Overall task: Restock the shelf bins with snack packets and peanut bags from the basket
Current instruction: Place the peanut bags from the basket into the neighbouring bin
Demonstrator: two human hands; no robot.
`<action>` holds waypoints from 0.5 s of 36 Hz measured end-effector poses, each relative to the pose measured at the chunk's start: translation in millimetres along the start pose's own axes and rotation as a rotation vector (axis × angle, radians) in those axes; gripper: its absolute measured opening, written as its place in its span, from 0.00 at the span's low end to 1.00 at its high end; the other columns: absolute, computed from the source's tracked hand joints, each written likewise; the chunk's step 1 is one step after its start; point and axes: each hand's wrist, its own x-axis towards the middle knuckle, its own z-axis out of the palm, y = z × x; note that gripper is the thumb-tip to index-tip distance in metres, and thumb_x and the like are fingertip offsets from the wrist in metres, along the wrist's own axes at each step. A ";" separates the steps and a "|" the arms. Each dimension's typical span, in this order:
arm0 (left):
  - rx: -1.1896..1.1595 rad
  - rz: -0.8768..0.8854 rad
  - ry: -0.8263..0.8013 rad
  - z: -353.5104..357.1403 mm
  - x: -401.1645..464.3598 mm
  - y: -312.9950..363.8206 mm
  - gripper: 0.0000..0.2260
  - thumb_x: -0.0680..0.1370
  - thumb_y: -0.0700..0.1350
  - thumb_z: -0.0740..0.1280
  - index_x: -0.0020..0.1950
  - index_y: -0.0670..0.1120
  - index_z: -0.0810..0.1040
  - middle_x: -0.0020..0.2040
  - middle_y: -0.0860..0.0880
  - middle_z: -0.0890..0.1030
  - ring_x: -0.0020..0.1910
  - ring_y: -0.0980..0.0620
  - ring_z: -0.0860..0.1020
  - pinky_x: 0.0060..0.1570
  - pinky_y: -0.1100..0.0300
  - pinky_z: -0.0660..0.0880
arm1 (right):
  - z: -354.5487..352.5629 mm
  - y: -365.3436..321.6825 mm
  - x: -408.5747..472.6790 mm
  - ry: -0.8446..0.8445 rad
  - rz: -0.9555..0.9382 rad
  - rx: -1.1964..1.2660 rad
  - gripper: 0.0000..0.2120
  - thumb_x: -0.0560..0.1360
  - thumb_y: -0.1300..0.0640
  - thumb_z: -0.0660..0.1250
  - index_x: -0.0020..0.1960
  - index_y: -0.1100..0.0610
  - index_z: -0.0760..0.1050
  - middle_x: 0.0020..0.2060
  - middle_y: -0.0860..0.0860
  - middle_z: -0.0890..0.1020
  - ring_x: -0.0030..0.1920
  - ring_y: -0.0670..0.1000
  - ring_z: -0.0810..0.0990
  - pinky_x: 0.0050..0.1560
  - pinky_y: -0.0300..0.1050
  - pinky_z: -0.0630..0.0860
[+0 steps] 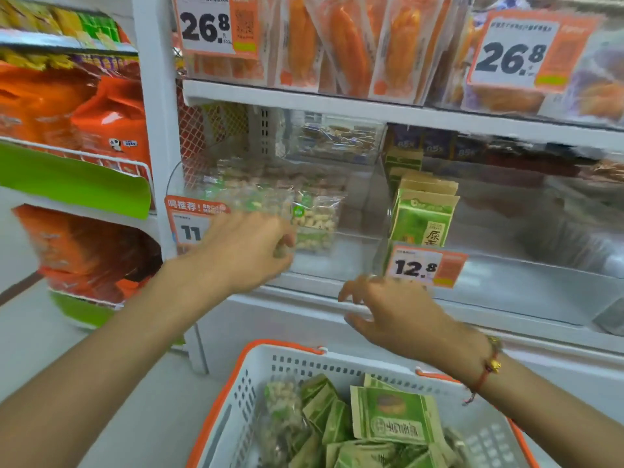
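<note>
1. Peanut bags (312, 221) already stand in the clear left-hand bin (175, 184) at centre frame; more peanut bags and green snack packets (391, 417) lie in the white-and-orange basket (256, 366) at the bottom.
2. My left hand (246, 251) is at the front of that bin, fingers curled in against a clear bag that motion blur smears; I judge it is pinching the bag, though I cannot make out the grip itself.
3. My right hand (395, 309) hovers below the 12.8 price tag (425, 266), fingers spread apart and holding nothing.
4. Green cartons (422, 217) stand upright in the neighbouring bin at centre right, just above that tag.
5. Risk: the bag may catch on the bin's front lip and tip forward onto the ledge, because the front wall is hard to see.
6. Risk: my free hand is close to the price tag and could knock it loose if I reach up carelessly.
7. Risk: mixing products, since both kinds are piled together in the basket.
</note>
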 end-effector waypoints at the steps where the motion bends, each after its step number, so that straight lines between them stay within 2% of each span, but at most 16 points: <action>1: 0.036 0.005 -0.077 3.2 -4.5 2.7 0.13 0.77 0.56 0.62 0.60 0.56 0.76 0.59 0.51 0.79 0.58 0.47 0.76 0.43 0.57 0.66 | 8.8 0.8 -4.0 -0.087 0.009 -0.021 0.16 0.78 0.45 0.60 0.65 0.45 0.69 0.57 0.46 0.77 0.58 0.51 0.76 0.52 0.46 0.72; 3: 0.042 -0.015 -0.265 16.0 -19.7 9.6 0.14 0.78 0.58 0.61 0.61 0.56 0.74 0.61 0.52 0.78 0.60 0.48 0.75 0.47 0.58 0.69 | 29.7 -1.7 -14.4 -0.246 0.020 -0.037 0.17 0.78 0.45 0.60 0.66 0.47 0.69 0.58 0.48 0.77 0.60 0.53 0.75 0.54 0.46 0.71; 5: 0.013 -0.043 -0.422 35.4 -35.6 15.0 0.16 0.78 0.60 0.60 0.64 0.57 0.73 0.64 0.52 0.76 0.62 0.48 0.74 0.54 0.56 0.71 | 52.5 -5.7 -23.4 -0.332 0.029 -0.022 0.16 0.78 0.47 0.60 0.65 0.48 0.70 0.59 0.49 0.77 0.61 0.53 0.74 0.54 0.46 0.70; 7: -0.025 -0.081 -0.531 61.1 -54.0 19.9 0.17 0.78 0.60 0.59 0.65 0.57 0.72 0.65 0.53 0.75 0.63 0.49 0.73 0.58 0.55 0.69 | 76.7 -11.4 -34.1 -0.389 0.048 0.032 0.14 0.78 0.49 0.60 0.63 0.48 0.73 0.58 0.50 0.78 0.59 0.54 0.75 0.54 0.46 0.71; 10: -0.097 -0.142 -0.628 102.4 -82.3 27.1 0.16 0.79 0.58 0.59 0.65 0.57 0.71 0.65 0.53 0.74 0.63 0.49 0.73 0.58 0.55 0.69 | 112.0 -18.9 -51.1 -0.457 0.060 0.129 0.12 0.76 0.51 0.61 0.59 0.49 0.75 0.55 0.51 0.79 0.57 0.55 0.77 0.53 0.47 0.72; 14: -0.207 -0.194 -0.711 151.8 -116.4 36.0 0.13 0.81 0.49 0.58 0.65 0.55 0.73 0.65 0.53 0.75 0.63 0.49 0.73 0.57 0.55 0.72 | 147.3 -33.1 -75.1 -0.406 0.013 0.194 0.15 0.77 0.54 0.59 0.63 0.51 0.73 0.57 0.51 0.79 0.59 0.53 0.75 0.54 0.47 0.73; 18: -0.257 -0.198 -0.834 195.9 -146.5 40.8 0.16 0.80 0.42 0.59 0.67 0.53 0.71 0.66 0.48 0.74 0.61 0.46 0.74 0.57 0.52 0.73 | 180.8 -53.3 -92.2 -0.329 -0.122 0.184 0.18 0.76 0.55 0.60 0.66 0.52 0.71 0.63 0.51 0.75 0.66 0.53 0.68 0.65 0.49 0.66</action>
